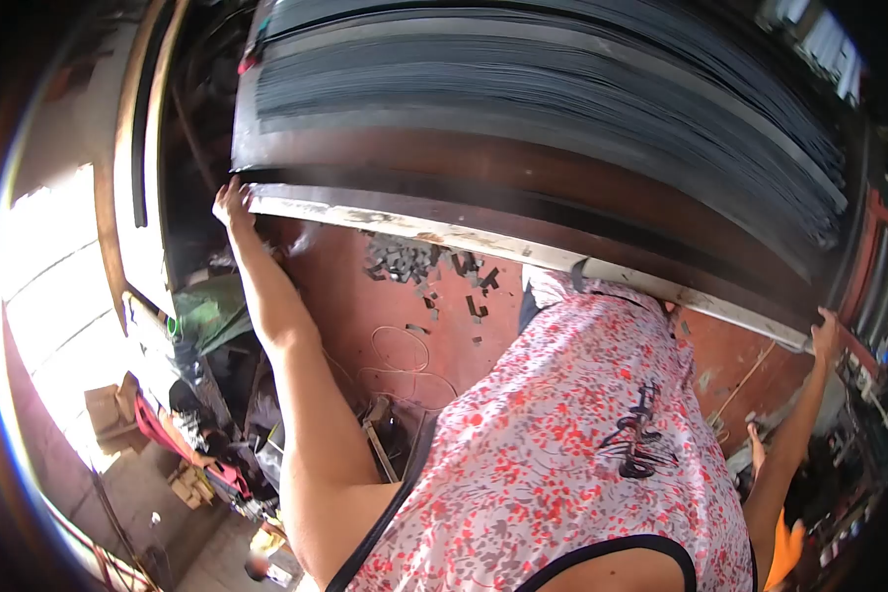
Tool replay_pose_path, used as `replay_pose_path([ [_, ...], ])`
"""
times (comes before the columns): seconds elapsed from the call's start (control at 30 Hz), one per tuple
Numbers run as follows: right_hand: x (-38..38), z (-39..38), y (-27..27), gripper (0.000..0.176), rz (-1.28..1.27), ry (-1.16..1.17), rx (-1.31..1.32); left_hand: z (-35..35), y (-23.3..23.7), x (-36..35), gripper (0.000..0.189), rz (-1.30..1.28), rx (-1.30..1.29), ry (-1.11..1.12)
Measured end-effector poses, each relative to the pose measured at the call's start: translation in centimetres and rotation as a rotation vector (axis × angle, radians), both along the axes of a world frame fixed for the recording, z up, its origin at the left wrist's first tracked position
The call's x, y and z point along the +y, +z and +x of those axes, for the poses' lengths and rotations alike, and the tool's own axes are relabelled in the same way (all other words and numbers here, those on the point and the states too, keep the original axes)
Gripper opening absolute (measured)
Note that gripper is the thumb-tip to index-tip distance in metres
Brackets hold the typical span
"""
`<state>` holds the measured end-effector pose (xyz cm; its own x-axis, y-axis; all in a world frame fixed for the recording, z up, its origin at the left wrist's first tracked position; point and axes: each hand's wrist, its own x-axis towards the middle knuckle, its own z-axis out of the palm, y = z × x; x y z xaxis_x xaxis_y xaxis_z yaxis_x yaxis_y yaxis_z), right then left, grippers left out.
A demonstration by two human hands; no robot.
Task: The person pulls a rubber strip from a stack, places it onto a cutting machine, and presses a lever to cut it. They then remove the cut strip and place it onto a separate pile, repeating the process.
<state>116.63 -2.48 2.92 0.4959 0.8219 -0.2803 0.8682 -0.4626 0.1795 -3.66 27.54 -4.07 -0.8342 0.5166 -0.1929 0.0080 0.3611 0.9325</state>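
A long dark strip (pixel 483 200) stretches across the near side of a brown-topped table (pixel 405 156), just behind its worn white front edge. At the left corner my left hand (pixel 232 204) is closed on the strip's end, fingertips right at the table's edge. Far to the right, my right hand (pixel 826 335) is closed at the other end, beside the table's right corner. Beyond the strip lie layered piles of thin grey strips (pixel 523 84), running the table's length. My body stands close against the front edge.
Small grey offcuts (pixel 405 259) are scattered on the red floor (pixel 345 296) below the table, near a thin looped cord (pixel 400 370). At left are a green sheet (pixel 212 314) and a cardboard box (pixel 113 412). A person in orange (pixel 787 553) is at lower right.
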Motion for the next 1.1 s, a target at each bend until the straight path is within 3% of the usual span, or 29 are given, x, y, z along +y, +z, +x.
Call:
replay_pose_path([
  [0.1,0.5,-2.3,0.1,0.071,-0.049,0.059,0.061,0.6,-0.1,-0.2,0.052,0.012,-0.001,0.004],
  [0.3,2.0,-8.7,1.7,0.062,0.007,0.113,0.128,1.6,-0.1,-0.8,0.024,0.047,0.001,-0.016],
  [0.5,1.6,-8.5,1.1,0.058,-0.013,0.054,0.054,-0.2,-2.2,-0.6,0.033,0.035,0.083,0.02],
  [0.57,1.5,-8.3,0.9,0.056,-0.002,0.089,0.068,-0.6,-2.5,-0.7,0.042,-0.232,0.664,-0.013],
  [0.63,1.5,-8.4,0.7,0.056,-0.002,0.081,0.066,4.0,2.0,-1.0,0.04,-0.441,1.019,-0.159],
  [0.67,1.5,-8.4,0.6,0.056,-0.003,0.069,0.06,4.5,2.5,-1.2,0.043,-0.353,1.077,-0.402],
  [0.77,1.1,-8.1,0.2,0.056,0.013,0.067,0.088,13.1,7.1,-2.8,0.055,-0.276,1.2,-0.991],
  [0.87,0.5,-6.8,-0.8,0.054,0.076,0.114,0.154,22.1,7.6,-5.0,0.063,-0.267,1.175,-1.308],
  [0.9,1.4,-9.5,0.6,0.053,0.055,0.05,0.117,24.6,7.2,-5.7,0.064,-0.219,1.166,-1.409],
  [1.1,1.8,-10.7,0.3,0.055,0.088,0.087,0.074,36.1,5.0,-8.1,0.063,0.042,1.119,-1.625],
])
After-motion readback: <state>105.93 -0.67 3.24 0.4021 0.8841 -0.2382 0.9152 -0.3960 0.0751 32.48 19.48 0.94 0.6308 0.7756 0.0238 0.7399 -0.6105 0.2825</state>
